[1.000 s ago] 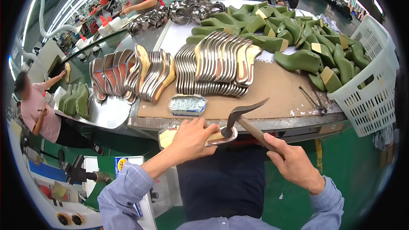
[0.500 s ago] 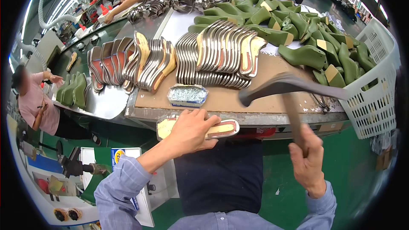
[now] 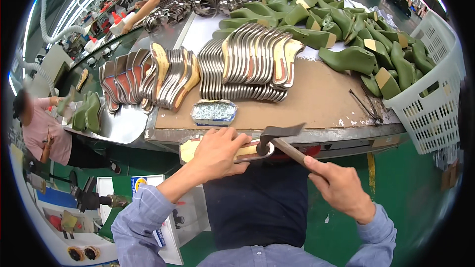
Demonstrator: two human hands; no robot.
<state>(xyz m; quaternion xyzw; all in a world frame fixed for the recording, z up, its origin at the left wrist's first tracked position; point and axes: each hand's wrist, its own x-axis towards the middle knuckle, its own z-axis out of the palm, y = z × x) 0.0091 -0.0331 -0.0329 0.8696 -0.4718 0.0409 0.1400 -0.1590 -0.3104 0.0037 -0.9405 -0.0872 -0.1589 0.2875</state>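
My left hand (image 3: pixel 219 152) grips a sole-shaped shoe piece (image 3: pixel 188 151), yellow and dark red with a metallic rim, at the bench's front edge. Its fingers cover the middle of the piece. My right hand (image 3: pixel 342 188) is wrapped round the wooden handle of a hammer (image 3: pixel 281 132) with a long, dark, curved head. The hammer's striking end is at the right end of the sole piece, on it or just above it. Behind my left hand stands a small open box (image 3: pixel 214 112) full of small silvery pieces, perhaps tacks.
Stacked metal-edged sole pieces (image 3: pixel 247 64) stand across the bench. Green shoe lasts (image 3: pixel 349 62) are piled at right beside a white plastic basket (image 3: pixel 430 113). Pincers (image 3: pixel 368 109) lie near the basket. Other people (image 3: pixel 47 123) work at left and beyond the bench.
The hammer has swung down and left from a raised position to the right end of the sole piece. My left hand keeps its hold. The person at left now holds up a green last.
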